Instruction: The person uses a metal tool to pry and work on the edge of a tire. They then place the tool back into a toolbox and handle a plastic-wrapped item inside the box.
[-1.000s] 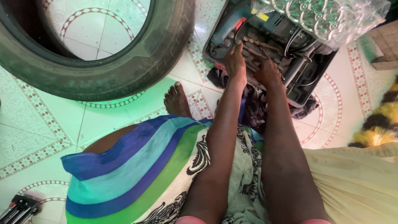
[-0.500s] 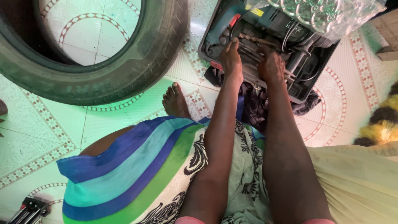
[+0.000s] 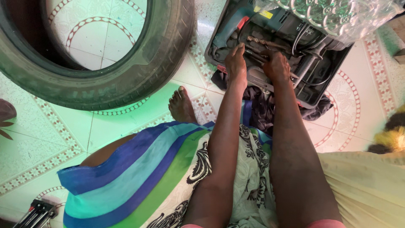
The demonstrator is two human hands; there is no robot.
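- Seen from above: both bare arms stretched forward over a lap wrapped in blue, teal and green striped cloth, down into an open dark grey plastic tool case lying on the patterned white tiled floor.
- Left hand flat at the near edge of the case, fingers together and pointing forward, fingertips touching a long rusty twist drill bit; not clamped on it as far as can be seen.
- Right hand just beside the left, knuckles up, fingers curled down among the loose bits in the middle compartment; whether anything is gripped cannot be told, the fingertips being hidden.
- Blue-green power drill with a red trigger seated in its moulded recess at the far left corner of the case, untouched.
- Black cable coiled toward the right side of the case; sheet of clear bubble wrap draped over the far edge.
- Dark crumpled cloth under the near edge of the case.
- Large black rubber tyre lying flat on the floor to the left of the case, well apart from both hands; bare foot between tyre and case.
- Judged progress: early; case open and hands sorting among the bits, nothing lifted out, drill in its place.
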